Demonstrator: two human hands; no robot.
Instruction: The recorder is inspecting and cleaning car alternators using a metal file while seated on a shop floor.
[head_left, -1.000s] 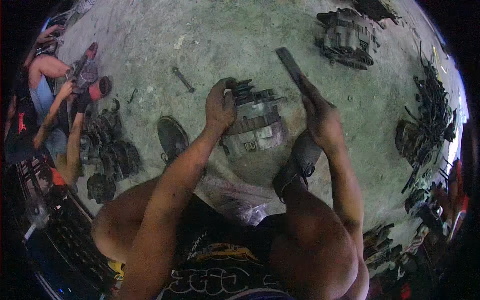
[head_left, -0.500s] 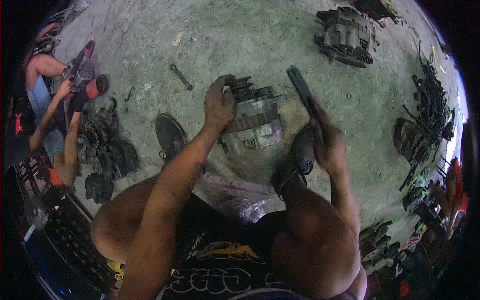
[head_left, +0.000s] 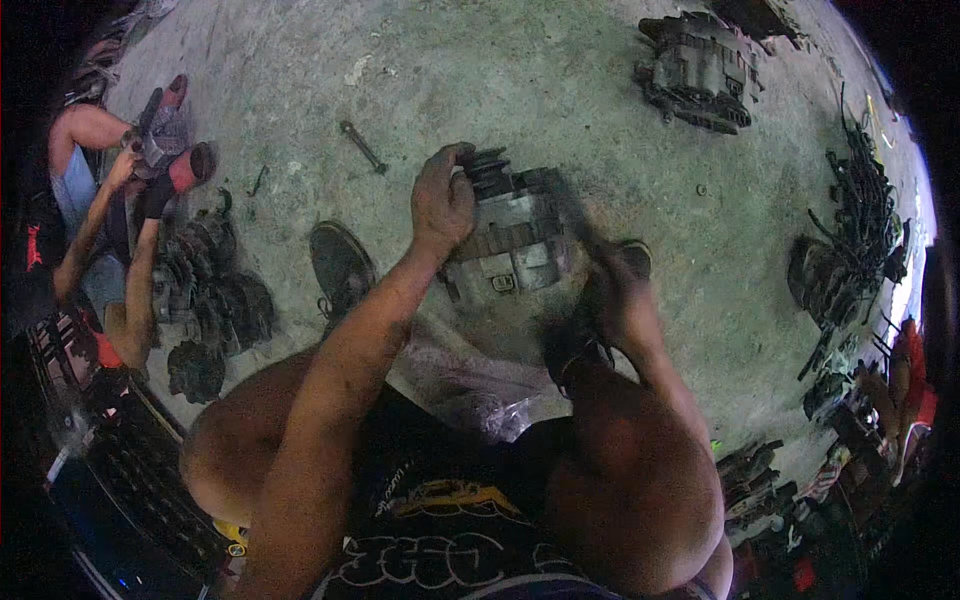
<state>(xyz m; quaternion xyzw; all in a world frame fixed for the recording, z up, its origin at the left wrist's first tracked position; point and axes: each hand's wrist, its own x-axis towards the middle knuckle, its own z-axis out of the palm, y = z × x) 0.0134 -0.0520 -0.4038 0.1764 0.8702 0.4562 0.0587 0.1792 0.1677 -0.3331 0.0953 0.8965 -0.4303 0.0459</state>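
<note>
An alternator [head_left: 515,262] with a grey metal case and a grooved pulley end rests on the concrete floor between my shoes. My left hand [head_left: 442,205] is closed round its upper left side, by the pulley. In my right hand [head_left: 630,305] is a long dark bar-like tool [head_left: 580,215], gripped near its lower end. Motion smears that tool, and its upper part lies at the alternator's right side. Whether they touch, I cannot tell.
A metal rod with thicker ends [head_left: 362,147] lies beyond my left hand. Another alternator [head_left: 700,75] sits at the far right, and a dark cable heap [head_left: 860,215] lies right. At left are piled parts [head_left: 220,300] and a co-worker's hand [head_left: 125,165] holding a part.
My right hand has swung the bar-like tool left and down, from well apart to the alternator's right side. My left hand stays on the alternator, which has barely shifted.
</note>
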